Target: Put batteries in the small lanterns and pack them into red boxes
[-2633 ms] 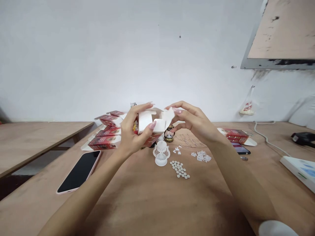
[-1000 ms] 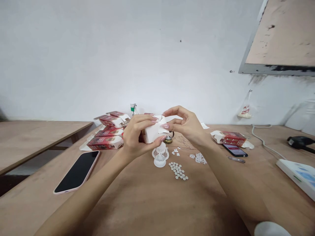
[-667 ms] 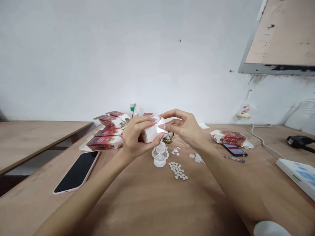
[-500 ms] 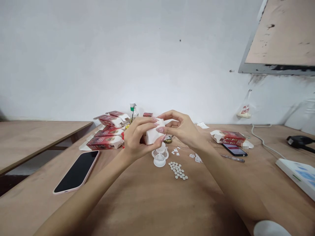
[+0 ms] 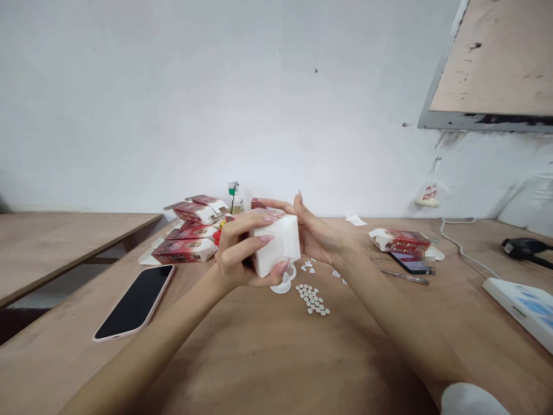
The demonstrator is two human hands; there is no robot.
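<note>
The box (image 5: 276, 249) I hold shows plain white. Near the left edge of the table (image 5: 259, 351), the phone (image 5: 135, 302) is black, pink-rimmed; cartons (image 5: 184, 251) toward the far left corner are red and white, their blurred pattern perhaps partly brown.

The upper half of the frame is filled by a pale wall (image 5: 173, 104), dotted with dark specks (image 5: 316, 71). At upper right a pinkish panel (image 5: 505, 57) is edged by a scuffed grey border (image 5: 449, 120). The lower half is mostly taken up by a brown bench (image 5: 250, 351), softly shadowed; at left a table (image 5: 64, 236) is set apart.
</note>
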